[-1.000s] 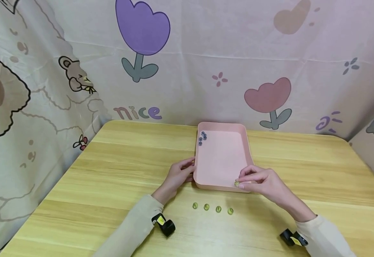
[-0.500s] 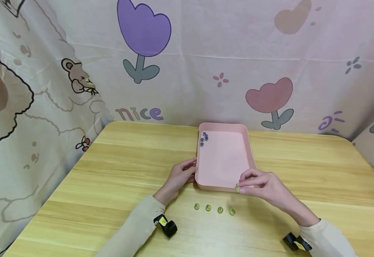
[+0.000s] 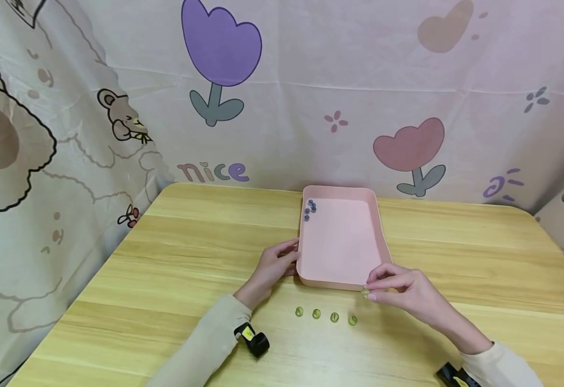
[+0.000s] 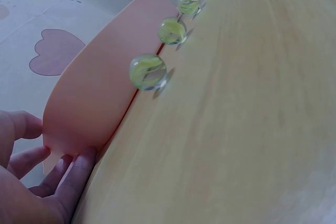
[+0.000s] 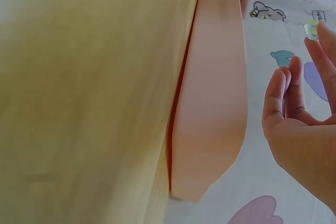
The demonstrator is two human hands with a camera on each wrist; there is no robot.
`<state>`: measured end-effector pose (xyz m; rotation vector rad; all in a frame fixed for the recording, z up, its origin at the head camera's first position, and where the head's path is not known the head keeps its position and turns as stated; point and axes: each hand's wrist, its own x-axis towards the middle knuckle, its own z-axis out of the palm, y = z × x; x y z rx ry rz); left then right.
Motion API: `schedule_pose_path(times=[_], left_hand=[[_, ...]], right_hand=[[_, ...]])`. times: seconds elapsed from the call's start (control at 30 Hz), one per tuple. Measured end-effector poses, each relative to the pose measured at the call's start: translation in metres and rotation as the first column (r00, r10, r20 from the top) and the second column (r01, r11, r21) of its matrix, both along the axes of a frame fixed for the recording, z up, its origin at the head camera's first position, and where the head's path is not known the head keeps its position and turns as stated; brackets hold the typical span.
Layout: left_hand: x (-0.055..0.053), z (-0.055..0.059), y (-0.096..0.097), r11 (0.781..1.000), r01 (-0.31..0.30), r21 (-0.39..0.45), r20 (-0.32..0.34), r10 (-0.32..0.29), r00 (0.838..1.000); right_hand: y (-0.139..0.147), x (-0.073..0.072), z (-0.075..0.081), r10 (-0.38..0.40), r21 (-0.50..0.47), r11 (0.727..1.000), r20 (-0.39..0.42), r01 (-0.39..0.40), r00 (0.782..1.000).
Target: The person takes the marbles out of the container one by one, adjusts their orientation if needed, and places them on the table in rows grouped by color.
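A yellow-green glass marble [image 3: 365, 293] is pinched between the thumb and fingertips of my right hand [image 3: 409, 290], at the near right corner of the pink tray [image 3: 332, 285]. In the right wrist view this pinched marble [image 5: 311, 30] is held up above the tray wall [image 5: 215, 82]. My left hand [image 3: 269, 269] touches the tray's left side with its fingertips; the left wrist view shows the fingers lying against the wall [image 4: 100, 82]. Several like marbles [image 3: 334, 317] lie in a row on the table, in front of the tray. Several blue marbles [image 3: 307, 217] sit inside, at its far left.
The wooden table [image 3: 190, 242] runs out to both sides of the tray. Behind it hangs a printed cloth [image 3: 291, 145], and more cloth [image 3: 83, 215] hangs at the left. A black wrist camera [image 3: 252, 339] sits on the left sleeve.
My right hand has drawn the pinched marble back toward me and slightly right, from over the tray's near edge to just in front of it. The left hand stays at the tray's side.
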<state>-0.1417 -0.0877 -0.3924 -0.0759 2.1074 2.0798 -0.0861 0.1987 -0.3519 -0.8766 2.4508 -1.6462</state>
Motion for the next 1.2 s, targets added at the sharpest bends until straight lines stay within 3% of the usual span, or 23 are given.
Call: schedule_pose_path(times=[0.57, 0.97, 1.2], left_hand=[[-0.001, 0.001, 0.001, 1.0, 0.01, -0.002, 0.011, -0.01, 1.0], [-0.003, 0.001, 0.0, 1.0, 0.003, -0.016, 0.02, -0.002, 1.0], [-0.002, 0.0, -0.001, 1.0, 0.007, -0.017, 0.026, -0.007, 1.0]], right_hand=[[0.012, 0.011, -0.005, -0.034, 0.058, 0.998, -0.047, 0.037, 0.998], [0.014, 0.013, -0.016, 0.07, 0.075, 0.995, 0.012, -0.071, 0.997], [0.02, 0.015, -0.025, 0.072, 0.081, 0.994, 0.087, -0.079, 0.994]])
